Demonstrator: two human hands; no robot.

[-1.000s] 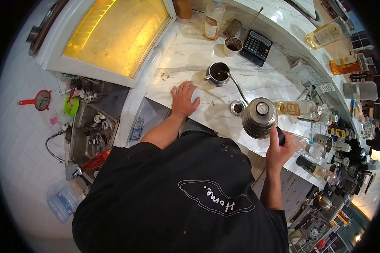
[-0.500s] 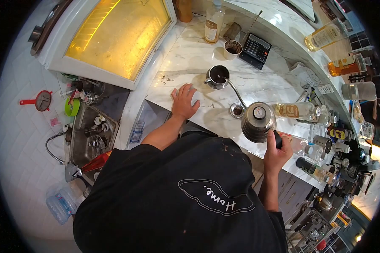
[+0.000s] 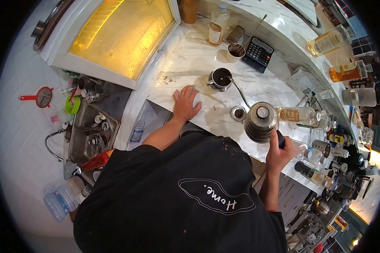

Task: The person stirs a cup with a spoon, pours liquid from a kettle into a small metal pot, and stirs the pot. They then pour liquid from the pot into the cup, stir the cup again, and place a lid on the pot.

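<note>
1. So, the right hand (image 3: 279, 152) has its grip closed around the black handle (image 3: 280, 138) of the kettle (image 3: 259, 125); the left hand (image 3: 185, 105) rests spread and empty on the surface (image 3: 183, 63).
2. The spout (image 3: 240, 93) reaches over the metal cup (image 3: 221, 88); any flow is too fine to make out.
3. Doing this well likely calls for a small, slow tilt, spout inside the cup's opening.
4. The kettle's body sits just beyond the grip; the cup lies well apart, nearer the left hand.
</note>
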